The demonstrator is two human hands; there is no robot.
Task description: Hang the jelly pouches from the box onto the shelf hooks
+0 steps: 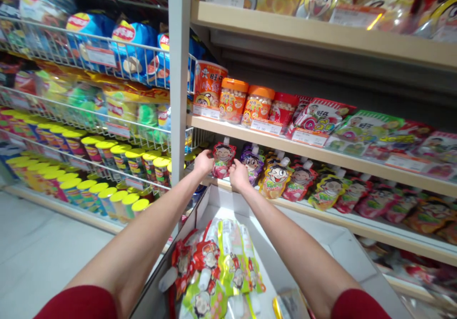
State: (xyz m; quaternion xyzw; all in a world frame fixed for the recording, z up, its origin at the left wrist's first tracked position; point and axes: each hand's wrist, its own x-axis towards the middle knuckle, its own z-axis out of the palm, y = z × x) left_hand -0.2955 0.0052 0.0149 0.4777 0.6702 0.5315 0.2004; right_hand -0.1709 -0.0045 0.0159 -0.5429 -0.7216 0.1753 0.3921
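Left hand (pixel 204 162) and right hand (pixel 238 174) grasp a red pouch (pixel 223 159) by its opposite edges, keeping it upright at the left end of the lower shelf (pixel 364 231). I see a purple pouch (pixel 252 164) just right of it. Under the forearms, a white box (pixel 223 200) contains red-and-green pouches (pixel 203 300) lying in a heap, some white caps showing. One shelf up, I make out orange-lidded jars (pixel 233 101) of small pale pieces.
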